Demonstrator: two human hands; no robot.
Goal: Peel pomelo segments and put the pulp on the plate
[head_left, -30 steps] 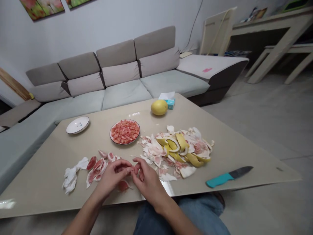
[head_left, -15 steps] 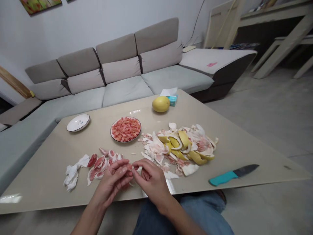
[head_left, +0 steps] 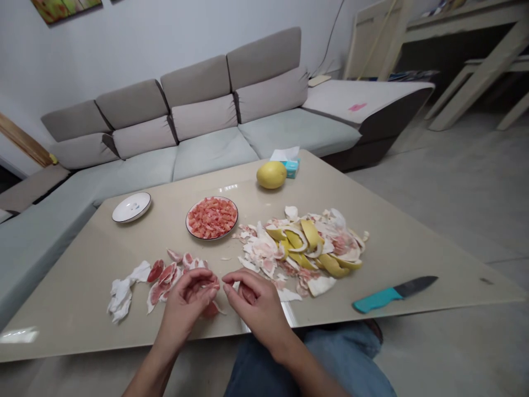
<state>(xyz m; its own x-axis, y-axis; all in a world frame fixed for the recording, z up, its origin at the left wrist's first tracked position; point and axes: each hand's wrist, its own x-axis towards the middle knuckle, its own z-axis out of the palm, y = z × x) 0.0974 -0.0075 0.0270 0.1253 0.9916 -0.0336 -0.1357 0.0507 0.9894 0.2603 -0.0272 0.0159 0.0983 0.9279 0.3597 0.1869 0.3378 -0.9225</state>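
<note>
Left hand (head_left: 185, 303) and right hand (head_left: 258, 307) hover apart over the table edge, fingers curled, a small gap between them. Right hand shows nothing held; can't tell if left fingertips pinch a small bit. A pink pomelo segment (head_left: 210, 310) lies just under the left hand. Left of that hand, torn pomelo pieces (head_left: 163, 281) sit beside crumpled white pith (head_left: 122, 292). Ahead of the hands, a round plate of pomelo flesh (head_left: 211, 218); right of it and ahead of the right hand, a heap of yellow peel and pith (head_left: 308, 248). Farther ahead, a whole pomelo (head_left: 270, 175). Well right, a teal-handled kitchen knife (head_left: 392, 295) on the beige tabletop (head_left: 397, 242).
</note>
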